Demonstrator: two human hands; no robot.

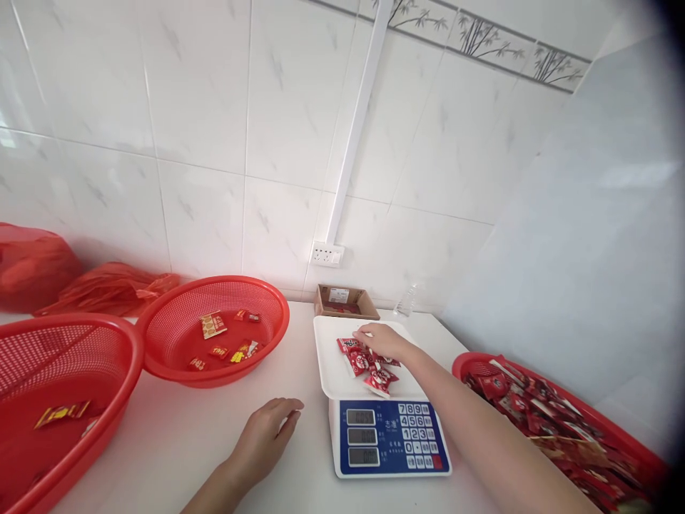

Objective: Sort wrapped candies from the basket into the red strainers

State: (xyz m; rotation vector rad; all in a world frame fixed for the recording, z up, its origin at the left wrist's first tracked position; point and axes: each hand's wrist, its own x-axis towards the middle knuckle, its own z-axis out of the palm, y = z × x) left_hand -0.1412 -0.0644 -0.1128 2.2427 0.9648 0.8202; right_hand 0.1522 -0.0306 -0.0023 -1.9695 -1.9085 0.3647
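On the white tray of a digital scale lie several small red snack packets with white print. My right hand reaches over them from the right, its fingers closed down on the packets at the back of the pile; the fingertips are partly hidden. Below the tray is the blue scale panel with keys and three small displays, whose digits are hard to read. Just left of the scale, my left hand hovers low over the white table, its thumb apart from the fingers and nothing in it.
A red basket with a few packets stands left, partly behind a nearer red basket. Another red basket, heaped with packets, is at the right. A cardboard box and clear cup stand behind the scale; red bags lie back left.
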